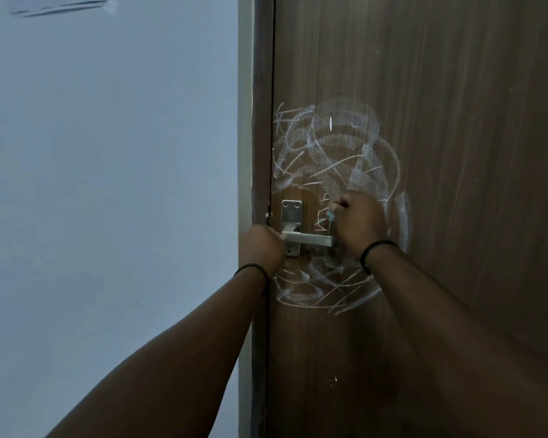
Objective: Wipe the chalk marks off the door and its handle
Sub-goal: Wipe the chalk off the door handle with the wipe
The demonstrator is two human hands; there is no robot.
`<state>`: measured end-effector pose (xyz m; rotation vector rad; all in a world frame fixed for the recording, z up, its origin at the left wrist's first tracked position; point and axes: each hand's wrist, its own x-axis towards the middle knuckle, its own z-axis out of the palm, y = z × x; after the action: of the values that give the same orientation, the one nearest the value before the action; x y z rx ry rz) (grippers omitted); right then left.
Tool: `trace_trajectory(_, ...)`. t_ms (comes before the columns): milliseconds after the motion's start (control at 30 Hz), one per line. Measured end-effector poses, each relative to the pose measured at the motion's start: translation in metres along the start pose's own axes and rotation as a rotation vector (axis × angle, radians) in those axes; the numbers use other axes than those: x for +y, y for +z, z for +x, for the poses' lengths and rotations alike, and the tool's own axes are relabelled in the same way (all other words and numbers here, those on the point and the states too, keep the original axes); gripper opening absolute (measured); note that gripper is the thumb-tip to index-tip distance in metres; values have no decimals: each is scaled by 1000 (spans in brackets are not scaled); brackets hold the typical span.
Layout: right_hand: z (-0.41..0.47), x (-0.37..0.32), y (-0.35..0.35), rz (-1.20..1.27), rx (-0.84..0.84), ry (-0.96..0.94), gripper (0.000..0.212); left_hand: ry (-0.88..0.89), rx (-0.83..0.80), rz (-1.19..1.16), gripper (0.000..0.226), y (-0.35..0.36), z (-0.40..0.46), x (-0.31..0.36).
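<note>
Left hand [261, 245] grips the stiff metal handle [310, 239] at its pivot end, right hand [356, 224] curls around something small and bluish beside it, chalk marks [336, 153] ringing both on the door [456, 184], probably smudging off easily.

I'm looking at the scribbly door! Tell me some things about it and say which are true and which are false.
1. The chalk marks are white. True.
2. The door is painted blue. False: it is brown wood grain; the wall beside it is bluish.
3. The left hand is at the hinge-free end of the metal handle, by its pivot. True.
4. The right hand lies flat and open on the door. False: its fingers are curled round something small and light-coloured.
5. All the chalk sits above the handle. False: scribbles also run below it and to its right.
6. Each wrist wears a dark band. True.
</note>
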<state>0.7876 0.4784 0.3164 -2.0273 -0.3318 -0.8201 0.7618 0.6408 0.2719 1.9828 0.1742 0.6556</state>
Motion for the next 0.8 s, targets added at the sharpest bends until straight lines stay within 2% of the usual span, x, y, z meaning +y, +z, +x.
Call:
trace_trajectory(133, 2, -25, 28, 23, -53, -191, 14, 5, 39, 87, 26, 1, -1, -1)
trace_trajectory(233, 7, -29, 43, 37, 43, -262, 12, 79, 131, 193, 23, -1, -1, -4)
trace_trajectory(333, 11, -28, 53, -5, 140, -338, 11, 125, 144, 176, 20, -2, 0, -9)
trace_trajectory(400, 11, -22, 59, -16, 160, -315, 11, 134, 145, 170, 20, -2, 2, -11)
trace_trajectory(500, 5, -9, 66, -67, 184, -178, 18, 130, 143, 152, 21, -3, 6, -15)
trace_trajectory(633, -6, -4, 66, -176, 79, -63, 21, 128, 140, 135, 21, -2, 8, -16)
trace_trajectory(733, -2, -8, 62, -126, 11, -73, 26, 139, 140, 141, 21, -3, 8, -14)
trace_trajectory(800, 4, -13, 61, -102, 66, -141, 28, 137, 134, 141, 21, -3, 9, -14)
